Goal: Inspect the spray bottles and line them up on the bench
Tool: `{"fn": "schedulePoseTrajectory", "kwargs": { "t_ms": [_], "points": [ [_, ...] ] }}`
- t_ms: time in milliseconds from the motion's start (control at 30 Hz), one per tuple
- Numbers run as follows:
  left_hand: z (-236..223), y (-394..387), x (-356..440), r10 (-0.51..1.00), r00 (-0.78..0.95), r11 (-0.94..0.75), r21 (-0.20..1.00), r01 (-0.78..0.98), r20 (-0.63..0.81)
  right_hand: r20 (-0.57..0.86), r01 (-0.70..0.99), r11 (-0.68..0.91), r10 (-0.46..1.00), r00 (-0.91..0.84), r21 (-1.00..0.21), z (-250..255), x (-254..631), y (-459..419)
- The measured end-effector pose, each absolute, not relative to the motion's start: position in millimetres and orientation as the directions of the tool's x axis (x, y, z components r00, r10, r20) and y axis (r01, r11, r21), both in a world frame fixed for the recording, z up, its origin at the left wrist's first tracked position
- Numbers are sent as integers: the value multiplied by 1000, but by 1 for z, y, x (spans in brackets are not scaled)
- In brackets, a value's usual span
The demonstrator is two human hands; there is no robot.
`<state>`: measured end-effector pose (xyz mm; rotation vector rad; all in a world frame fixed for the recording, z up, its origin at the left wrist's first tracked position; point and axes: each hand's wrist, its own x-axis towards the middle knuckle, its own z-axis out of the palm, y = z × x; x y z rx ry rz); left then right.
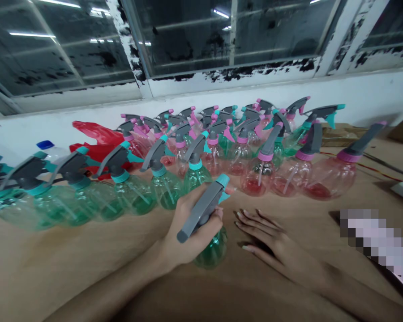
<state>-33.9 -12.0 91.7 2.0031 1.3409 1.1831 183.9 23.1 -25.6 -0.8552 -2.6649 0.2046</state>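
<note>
My left hand [191,228] is closed around the neck of a green spray bottle [212,252] with a grey and teal trigger head. The bottle stands upright near the front of the table, and the hand hides its collar. Flat on the tabletop, fingers stretched out, rests my right hand [272,241], just right of that bottle and holding nothing. Behind the hands runs a row of spray bottles: green ones such as this green bottle [168,190] to the left, and pink ones such as this pink bottle [255,179] to the right.
More spray bottles crowd toward the white wall [188,95] under the windows. A red plastic bag [100,138] and a blue-capped clear bottle [52,152] sit behind the green row. At the back right are a cardboard piece [339,134] and loose cables; a blurred-out object [379,241] lies at right.
</note>
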Motion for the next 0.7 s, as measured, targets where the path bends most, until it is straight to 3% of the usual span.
{"fn": "schedulePoseTrajectory", "kwargs": {
  "t_ms": [400,700],
  "points": [
    [92,-13,-35,900,154,-431,778,457,408,271,536,809,586,-763,-240,-27,185,23],
    [91,-13,-39,886,224,-461,724,513,405,279,522,807,587,-761,-275,-26,184,23]
  ]
}}
